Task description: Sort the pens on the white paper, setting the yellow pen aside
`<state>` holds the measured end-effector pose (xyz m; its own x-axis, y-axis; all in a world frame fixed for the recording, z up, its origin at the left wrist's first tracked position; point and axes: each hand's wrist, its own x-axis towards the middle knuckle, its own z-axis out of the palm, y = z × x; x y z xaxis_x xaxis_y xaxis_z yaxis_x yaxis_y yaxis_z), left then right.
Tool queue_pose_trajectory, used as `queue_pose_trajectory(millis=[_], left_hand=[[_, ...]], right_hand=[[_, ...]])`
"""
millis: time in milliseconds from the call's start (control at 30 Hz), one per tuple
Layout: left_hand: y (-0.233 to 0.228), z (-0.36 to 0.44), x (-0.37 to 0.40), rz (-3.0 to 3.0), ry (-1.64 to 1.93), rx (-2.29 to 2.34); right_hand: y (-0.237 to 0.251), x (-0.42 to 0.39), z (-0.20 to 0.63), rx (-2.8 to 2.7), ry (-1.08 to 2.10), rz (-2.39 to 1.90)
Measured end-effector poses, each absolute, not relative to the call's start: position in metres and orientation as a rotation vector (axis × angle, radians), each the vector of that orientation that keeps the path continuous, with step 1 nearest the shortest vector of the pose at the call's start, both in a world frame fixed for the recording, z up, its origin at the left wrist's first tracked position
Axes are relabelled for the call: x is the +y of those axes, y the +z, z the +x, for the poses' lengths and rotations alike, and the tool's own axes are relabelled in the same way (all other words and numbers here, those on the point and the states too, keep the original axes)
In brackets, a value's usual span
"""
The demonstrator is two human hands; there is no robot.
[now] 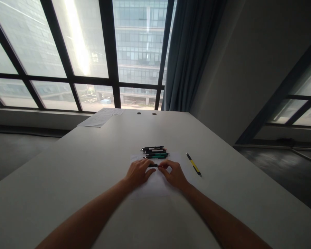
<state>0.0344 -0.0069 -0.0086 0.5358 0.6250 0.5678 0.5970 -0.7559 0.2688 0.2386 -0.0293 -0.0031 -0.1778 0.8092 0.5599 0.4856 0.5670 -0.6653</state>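
Observation:
My left hand [138,172] and my right hand [174,174] meet over a white sheet of paper [155,185] on the table. Between their fingertips they pinch a small dark pen [153,165], which lies level just above the paper. Each hand grips one end. Just beyond the hands, several pens [155,152] lie side by side in a row at the paper's far edge, black and green ones among them. A yellow and black pen [194,165] lies alone on the table to the right of my right hand.
The white table [67,166] runs to a window wall. Loose papers [101,117] lie at its far left corner, and two cable holes [146,113] sit near the far edge. A grey curtain [189,55] hangs behind. The floor drops off at both sides.

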Motion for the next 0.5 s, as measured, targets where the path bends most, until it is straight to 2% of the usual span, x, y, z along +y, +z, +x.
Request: queue_pose_trajectory(millis=[167, 500], left_hand=[[-0.009, 0.035, -0.006, 2.757, 1.089, 0.934], [-0.011, 0.030, -0.002, 2.695, 1.124, 1.052]], right_hand=[[-0.002, -0.031, 0.235, -1.849, 0.422, -1.060], [-0.007, -0.018, 0.252, -1.796, 0.279, -1.190]])
